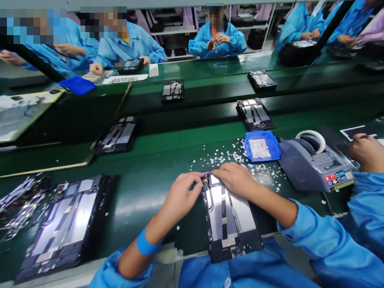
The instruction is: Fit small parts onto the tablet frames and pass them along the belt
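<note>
Left hand (183, 192) at top-left corner of open tablet chassis (229, 216), fingers curled narrow, tips pinched at the edge; whether a small part sits between them cannot be told. Right hand (237, 178) flat over top edge of same chassis, fingers pressed down, holding nothing visible. Chassis lying face-down on green belt (150, 176), directly in front of body, near end overhanging the belt's front edge above the lap. Risk 1: overhang plus downward pressure at far end could tip or skid the unit; cause = no support under near end. Risk 2: loose white bits (228, 158) scattered just beyond the fingers, some touching the chassis area; could lodge inside or stick to wrong spot. Blue tray (262, 146) w/ more bits close behind right hand; knock from wrist could spill it. Tape dispenser (315, 164) to the right, near a co-worker's hand (364, 150). Second chassis (66, 224) lying apart at left.
</note>
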{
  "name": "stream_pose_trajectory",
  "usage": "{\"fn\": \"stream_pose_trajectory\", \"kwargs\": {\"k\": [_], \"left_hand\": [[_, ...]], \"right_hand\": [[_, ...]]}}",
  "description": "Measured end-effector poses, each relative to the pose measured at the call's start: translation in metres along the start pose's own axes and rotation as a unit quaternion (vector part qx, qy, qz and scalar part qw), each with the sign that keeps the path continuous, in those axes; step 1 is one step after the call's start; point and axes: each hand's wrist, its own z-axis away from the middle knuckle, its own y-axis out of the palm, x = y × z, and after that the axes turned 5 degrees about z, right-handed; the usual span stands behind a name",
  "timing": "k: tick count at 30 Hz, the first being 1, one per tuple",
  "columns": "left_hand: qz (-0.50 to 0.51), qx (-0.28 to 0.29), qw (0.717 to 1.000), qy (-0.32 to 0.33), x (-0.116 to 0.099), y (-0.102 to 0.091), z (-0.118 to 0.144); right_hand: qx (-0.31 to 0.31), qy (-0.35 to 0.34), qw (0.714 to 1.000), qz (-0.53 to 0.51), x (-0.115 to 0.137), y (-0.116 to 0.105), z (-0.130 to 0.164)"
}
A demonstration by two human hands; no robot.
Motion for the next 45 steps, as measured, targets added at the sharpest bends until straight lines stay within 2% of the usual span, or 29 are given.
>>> {"fn": "stream_pose_trajectory", "kwargs": {"k": [4, 9, 12, 16, 21, 30, 38, 45], "left_hand": [[-0.184, 0.068, 0.978, 0.069, 0.0, 0.01, -0.006], [-0.269, 0.078, 0.953, 0.115, 0.001, 0.02, -0.003], [-0.26, 0.088, 0.955, 0.109, 0.0, 0.017, -0.005], [-0.221, 0.103, 0.967, 0.07, 0.0, 0.01, -0.014], [-0.141, 0.113, 0.983, 0.032, 0.0, 0.003, -0.026], [-0.271, 0.133, 0.949, 0.096, -0.008, 0.011, -0.018], [-0.275, 0.127, 0.948, 0.096, -0.007, 0.013, -0.014], [-0.264, 0.137, 0.95, 0.092, -0.007, 0.009, -0.016]], "right_hand": [[0.021, -0.089, 0.99, 0.108, -0.007, 0.009, -0.016], [0.032, -0.126, 0.981, 0.143, -0.012, 0.01, -0.015], [0.048, -0.133, 0.979, 0.149, -0.013, 0.006, -0.016], [0.068, -0.145, 0.976, 0.145, -0.016, 0.001, -0.02], [0.061, -0.16, 0.976, 0.134, -0.021, 0.003, -0.021], [0.017, -0.172, 0.978, 0.119, -0.023, 0.007, -0.017], [0.073, -0.16, 0.974, 0.145, -0.016, -0.001, -0.02], [0.086, -0.169, 0.971, 0.147, -0.019, -0.001, -0.02]]}}
